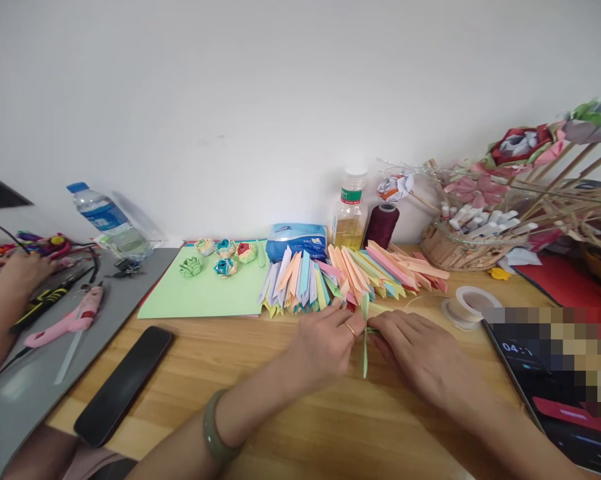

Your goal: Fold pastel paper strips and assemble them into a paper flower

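A light green folded paper piece stands on end between my two hands, over the wooden table. My left hand, with a ring on one finger, pinches it from the left. From the right, the fingertips of my right hand close on the same piece, near a darker green bit. What lies under the fingertips is hidden. Just behind my hands lie many folded paper strips in purple, peach, yellow and blue. Finished paper flowers rest on a green paper sheet to the left.
A phone lies at left, beside a pink glue gun on a grey mat. Another person's hands are at far left. A thread spool, tablet, basket, bottle and tissue pack stand around.
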Demonstrator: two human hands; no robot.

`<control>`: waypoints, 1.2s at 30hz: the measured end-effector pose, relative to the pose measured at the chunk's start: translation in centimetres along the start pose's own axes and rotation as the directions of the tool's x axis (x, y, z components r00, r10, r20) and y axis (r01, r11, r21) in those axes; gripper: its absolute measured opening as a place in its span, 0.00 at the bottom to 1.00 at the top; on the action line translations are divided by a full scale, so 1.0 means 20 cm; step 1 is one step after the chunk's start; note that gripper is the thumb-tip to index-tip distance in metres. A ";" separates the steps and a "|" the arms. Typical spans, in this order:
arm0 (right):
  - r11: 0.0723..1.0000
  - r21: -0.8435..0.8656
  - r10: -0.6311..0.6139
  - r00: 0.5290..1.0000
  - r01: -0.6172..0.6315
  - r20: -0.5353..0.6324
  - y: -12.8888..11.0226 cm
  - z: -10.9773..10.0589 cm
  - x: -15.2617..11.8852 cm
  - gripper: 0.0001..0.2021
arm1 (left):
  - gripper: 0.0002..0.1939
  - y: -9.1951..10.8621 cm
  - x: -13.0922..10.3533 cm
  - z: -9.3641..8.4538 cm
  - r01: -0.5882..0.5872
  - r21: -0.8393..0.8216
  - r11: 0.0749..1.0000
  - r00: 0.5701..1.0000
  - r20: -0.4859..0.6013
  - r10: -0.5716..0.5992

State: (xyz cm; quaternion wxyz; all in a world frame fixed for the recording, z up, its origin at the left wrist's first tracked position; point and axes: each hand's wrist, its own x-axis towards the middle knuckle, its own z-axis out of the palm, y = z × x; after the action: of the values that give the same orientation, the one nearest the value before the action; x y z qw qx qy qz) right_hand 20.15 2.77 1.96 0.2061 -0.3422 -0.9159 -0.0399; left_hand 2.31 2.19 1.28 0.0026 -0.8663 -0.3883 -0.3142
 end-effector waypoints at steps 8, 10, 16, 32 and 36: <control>0.998 0.055 -0.017 0.996 0.022 -0.090 -0.01 -0.01 -0.01 0.15 | 0.13 0.01 -0.02 0.02 -0.099 -0.115 0.988 0.994 -0.068 0.091; 0.995 0.103 0.003 0.997 0.005 -0.077 0.00 0.00 -0.02 0.14 | 0.13 0.01 -0.01 0.01 -0.068 -0.163 0.984 0.997 -0.042 0.062; 0.900 0.403 0.177 0.984 -0.167 0.013 0.05 -0.03 -0.01 0.11 | 0.13 -0.02 0.02 -0.01 0.373 -0.501 0.781 0.927 0.172 -0.332; 0.393 0.822 0.435 0.871 -0.413 0.229 0.09 -0.01 0.02 0.11 | 0.13 -0.07 0.08 -0.10 0.587 -0.795 0.153 0.687 0.389 -0.614; 0.430 0.799 0.386 0.885 -0.421 0.259 0.07 -0.03 0.03 0.09 | 0.15 -0.06 0.07 -0.08 0.591 -0.781 0.203 0.728 0.407 -0.552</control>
State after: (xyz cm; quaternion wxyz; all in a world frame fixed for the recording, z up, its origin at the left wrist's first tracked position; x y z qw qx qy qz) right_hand 20.83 3.99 2.66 0.3302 -0.4101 -0.7154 0.4593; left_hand 1.39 3.54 3.19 -0.5653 -0.5360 -0.4591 -0.4270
